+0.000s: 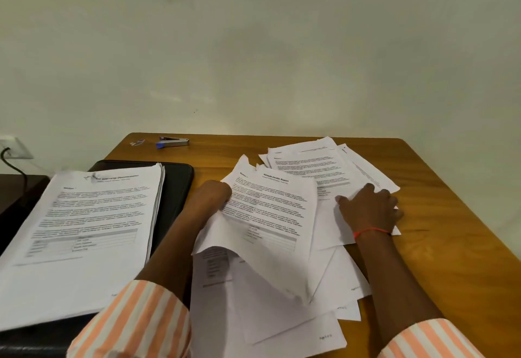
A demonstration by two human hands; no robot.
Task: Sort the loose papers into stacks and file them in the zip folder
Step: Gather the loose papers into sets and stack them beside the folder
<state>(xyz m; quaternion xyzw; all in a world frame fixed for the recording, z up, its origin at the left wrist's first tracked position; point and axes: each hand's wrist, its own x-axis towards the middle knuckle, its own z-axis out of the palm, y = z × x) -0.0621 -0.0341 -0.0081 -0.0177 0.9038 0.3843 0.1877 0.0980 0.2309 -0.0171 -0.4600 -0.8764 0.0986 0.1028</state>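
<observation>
Over at the far left, well away from the left grip point(214, 197), a wall socket point(14, 147) with a dark cable sits above a dark side table point(17, 191). Nearer, just left of that grip, a thick stack of printed pages point(84, 216) lies on a black zip folder point(177, 182). The folder lies flat on the tabletop point(428, 250), with its right margin showing bare between the stack and the forearm. Beyond the left grip, near the far edge by the wall, lie some paper clips point(137, 142) and a blue and silver stapler point(172, 142).

The left grip holds the left edge of a sheet headed "Sample Health Report" point(270, 208). Its fingers are tucked under the paper and hidden, and the sheet bows up off the heap. A striped orange and white sleeve point(135, 324) covers the arm behind it.

Between the two grips and spreading toward the person, loose papers point(315, 166) overlap at many angles, some face down.

The right grip point(369, 208) rests flat on those papers with fingers spread apart, clasping nothing. A red thread point(372, 230) circles its wrist. To its right the wooden tabletop is bare.
</observation>
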